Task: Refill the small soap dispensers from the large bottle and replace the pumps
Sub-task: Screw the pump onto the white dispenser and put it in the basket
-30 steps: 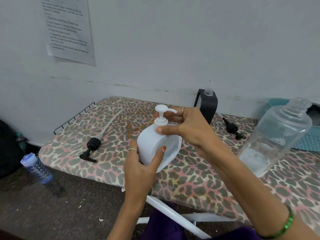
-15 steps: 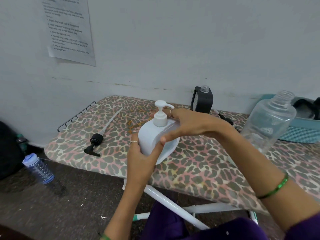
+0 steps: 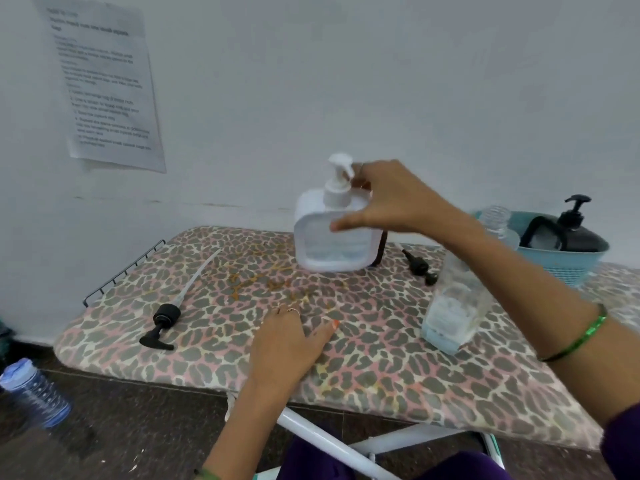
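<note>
Head view: a white soap dispenser (image 3: 332, 233) with its white pump (image 3: 341, 174) fitted is held upright near the far edge of the leopard-print board (image 3: 363, 362) by the right hand (image 3: 398, 199), thumb across its front, fingers curled behind the top. The left hand (image 3: 291, 341) is laid flat on the board, fingers relaxed. The large clear bottle (image 3: 460, 296) (uncapped) stands to the right; a black pump (image 3: 166, 318) lies to the left.

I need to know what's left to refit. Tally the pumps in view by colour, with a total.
White pumps: 1, the white pump on the white dispenser.
Black pumps: 3, the long-tubed loose pump, the short loose pump, the fitted black pump in the basket.
Total: 4
</note>
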`<state>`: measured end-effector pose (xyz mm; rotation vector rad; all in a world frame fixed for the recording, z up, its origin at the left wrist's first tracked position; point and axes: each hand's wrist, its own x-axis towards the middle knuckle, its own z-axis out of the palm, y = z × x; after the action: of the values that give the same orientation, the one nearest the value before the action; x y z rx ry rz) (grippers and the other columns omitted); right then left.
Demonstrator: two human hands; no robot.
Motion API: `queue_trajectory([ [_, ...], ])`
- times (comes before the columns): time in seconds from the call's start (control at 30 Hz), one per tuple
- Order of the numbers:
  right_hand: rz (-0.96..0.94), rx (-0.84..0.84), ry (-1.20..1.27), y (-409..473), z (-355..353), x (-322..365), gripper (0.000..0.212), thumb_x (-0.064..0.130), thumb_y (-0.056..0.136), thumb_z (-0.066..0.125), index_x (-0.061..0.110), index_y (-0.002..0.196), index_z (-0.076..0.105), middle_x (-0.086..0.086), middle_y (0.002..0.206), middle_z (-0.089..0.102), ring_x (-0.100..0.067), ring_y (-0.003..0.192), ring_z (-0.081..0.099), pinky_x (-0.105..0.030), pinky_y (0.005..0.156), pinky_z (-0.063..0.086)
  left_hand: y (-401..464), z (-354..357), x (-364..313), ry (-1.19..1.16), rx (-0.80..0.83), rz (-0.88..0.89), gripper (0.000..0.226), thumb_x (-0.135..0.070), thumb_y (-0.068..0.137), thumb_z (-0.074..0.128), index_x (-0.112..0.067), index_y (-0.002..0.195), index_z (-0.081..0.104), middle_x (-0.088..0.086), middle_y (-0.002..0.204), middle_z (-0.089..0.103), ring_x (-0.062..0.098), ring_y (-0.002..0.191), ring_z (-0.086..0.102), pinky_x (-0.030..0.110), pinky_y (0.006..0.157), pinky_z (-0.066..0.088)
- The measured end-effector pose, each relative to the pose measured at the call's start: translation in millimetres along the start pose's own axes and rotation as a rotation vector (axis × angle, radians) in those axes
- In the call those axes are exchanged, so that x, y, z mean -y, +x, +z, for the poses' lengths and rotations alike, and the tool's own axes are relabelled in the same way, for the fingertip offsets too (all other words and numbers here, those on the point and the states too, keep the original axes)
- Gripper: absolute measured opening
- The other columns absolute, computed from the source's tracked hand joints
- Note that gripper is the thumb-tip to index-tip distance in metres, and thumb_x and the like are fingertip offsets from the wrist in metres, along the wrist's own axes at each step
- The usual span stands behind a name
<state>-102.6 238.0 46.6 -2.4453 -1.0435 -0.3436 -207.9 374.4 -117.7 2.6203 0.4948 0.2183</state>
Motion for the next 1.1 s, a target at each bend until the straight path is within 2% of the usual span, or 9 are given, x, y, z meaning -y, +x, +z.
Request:
queue_trajectory([
  [0.07,0.033,-0.181,0.014,0,-24,-12,0.068,0.050,0.065,0.082,0.014,0.120,0.063,-0.005,0.112,0.068,-0.020,0.099,0.062,-0.040,0.086,0.052,4,-7,-12,0.155,0.048,0.004,0.056,-0.071,0.083,0.046,-0.016,0.084,0.055,0.001,0.087,0.058,0.017,0.084,0.056,0.029,0.074,0.046],
  [0.13,0.075,-0.361,0.042,-3,-48,-24,0.066,0.053,0.065,0.080,0.016,0.117,0.065,-0.002,0.103,0.068,-0.017,0.092,0.063,-0.040,0.083,0.053,9,-11,-22,0.237,0.126,0.000,0.055,-0.072,0.082,0.047,-0.018,0.073,0.046,-0.002,0.075,0.052,0.015,0.073,0.053,0.027,0.066,0.043],
  [0.27,0.246,-0.644,0.075,-16,-92,-59,0.067,0.057,0.062,0.076,0.018,0.116,0.065,0.000,0.096,0.066,-0.015,0.087,0.063,-0.033,0.076,0.051,26,-10,-36,0.373,0.330,-0.052,0.067,-0.076,0.074,0.054,-0.015,0.099,0.057,0.002,0.099,0.061,0.019,0.096,0.061,0.032,0.084,0.050],
  [0.37,0.397,-0.754,0.114,-31,-116,-93,0.074,0.057,0.059,0.076,0.016,0.119,0.064,-0.003,0.101,0.068,-0.017,0.089,0.065,-0.036,0.077,0.054,37,-10,-45,0.483,0.430,-0.045,0.088,-0.076,0.073,0.055,-0.015,0.135,0.044,0.008,0.135,0.051,0.025,0.121,0.052,0.039,0.101,0.044],
  [0.47,0.542,-0.809,0.052,-48,-125,-125,0.075,0.055,0.061,0.076,0.017,0.124,0.060,-0.003,0.114,0.067,-0.021,0.101,0.065,-0.038,0.082,0.052,46,-10,-51,0.559,0.494,-0.038,0.092,-0.076,0.072,0.056,-0.015,0.139,0.040,0.008,0.142,0.045,0.026,0.127,0.047,0.041,0.105,0.041],
  [0.63,0.703,-0.755,-0.122,-63,-103,-166,0.067,0.047,0.072,0.074,0.017,0.128,0.054,-0.005,0.122,0.064,-0.029,0.111,0.061,-0.040,0.088,0.047,56,-7,-55,0.612,0.529,-0.038,0.096,-0.076,0.069,0.061,-0.016,0.141,0.037,0.006,0.145,0.042,0.025,0.129,0.046,0.042,0.107,0.041],
  [0.8,0.761,-0.597,-0.253,-71,-62,-204,0.061,0.046,0.077,0.070,0.010,0.123,0.053,-0.013,0.109,0.066,-0.036,0.102,0.062,-0.041,0.081,0.049,58,-3,-56,0.659,0.508,0.017,0.084,-0.072,0.075,0.058,-0.018,0.137,0.040,0.004,0.141,0.044,0.021,0.127,0.047,0.037,0.105,0.043],
  [1.0,0.859,-0.457,-0.459,-73,-26,-230,0.059,0.050,0.080,0.067,0.007,0.118,0.053,-0.014,0.105,0.065,-0.035,0.100,0.062,-0.034,0.068,0.039,60,-6,-57,0.657,0.539,0.066,0.083,-0.069,0.079,0.056,-0.022,0.143,0.034,0.002,0.147,0.040,0.018,0.132,0.042,0.031,0.107,0.039],
  [1.1,0.911,-0.402,-0.489,-75,-18,-242,0.054,0.047,0.080,0.068,0.007,0.115,0.056,-0.014,0.106,0.065,-0.033,0.107,0.057,-0.037,0.076,0.043,62,-7,-60,0.651,0.569,0.076,0.084,-0.067,0.080,0.056,-0.022,0.146,0.030,0.003,0.150,0.036,0.018,0.136,0.039,0.030,0.110,0.036],
])
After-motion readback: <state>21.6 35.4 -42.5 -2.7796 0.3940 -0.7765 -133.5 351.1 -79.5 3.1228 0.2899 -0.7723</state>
